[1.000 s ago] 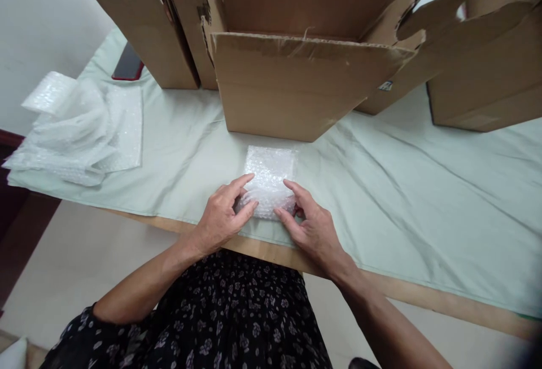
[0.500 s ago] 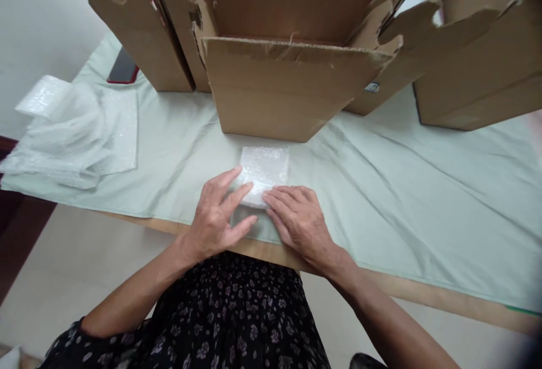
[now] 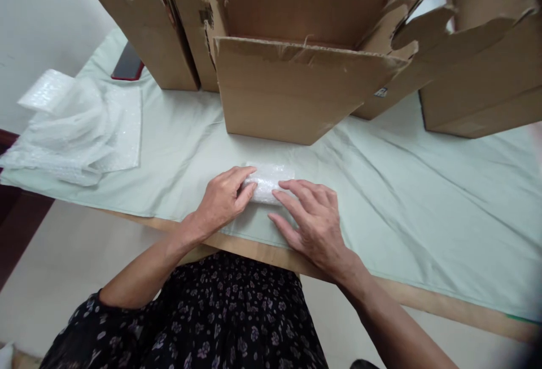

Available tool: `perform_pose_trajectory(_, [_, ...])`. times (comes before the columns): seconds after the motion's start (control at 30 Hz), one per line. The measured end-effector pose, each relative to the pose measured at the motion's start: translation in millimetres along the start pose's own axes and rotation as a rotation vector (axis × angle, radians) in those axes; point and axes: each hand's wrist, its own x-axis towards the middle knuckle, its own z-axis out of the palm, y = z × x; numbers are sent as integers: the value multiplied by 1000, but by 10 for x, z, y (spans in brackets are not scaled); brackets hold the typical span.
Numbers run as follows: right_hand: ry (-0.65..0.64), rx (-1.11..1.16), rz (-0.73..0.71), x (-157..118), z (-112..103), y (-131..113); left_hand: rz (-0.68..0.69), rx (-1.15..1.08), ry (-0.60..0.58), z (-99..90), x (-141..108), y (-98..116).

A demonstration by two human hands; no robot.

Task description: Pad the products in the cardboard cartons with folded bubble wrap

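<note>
A small piece of bubble wrap point(image 3: 267, 181), rolled or folded into a narrow strip, lies on the pale green cloth near the table's front edge. At its left end, my left hand point(image 3: 226, 197) has thumb and fingers closed on it. My right hand point(image 3: 311, 216) rests its fingertips on the right part of the strip, with the thumb spread away from the fingers. Whether anything is inside the wrap cannot be made out.
A cardboard box point(image 3: 292, 92) with an open top stands just beyond my hands, and several more stand behind and beside it. Crumpled bubble wrap point(image 3: 80, 126) lies at the left. A dark phone point(image 3: 127, 64) with a red edge is near the left box.
The bubble wrap piece is now narrower from front to back. My left hand has closed on its left end, while my right hand's fingers have spread apart.
</note>
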Motion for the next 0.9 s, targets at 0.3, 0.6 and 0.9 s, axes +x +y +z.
perform_pose_trajectory(0.3, [-57, 196, 211, 63, 120, 151, -359, -350, 171, 1, -236, 79])
perform_pose_trajectory(0.6, [-120, 670, 440, 10, -82, -39, -500, -886, 23, 129, -265, 315])
perform_pose_trajectory(0.9, [-298, 832, 301, 81, -244, 245, -253, -536, -157, 34, -230, 469])
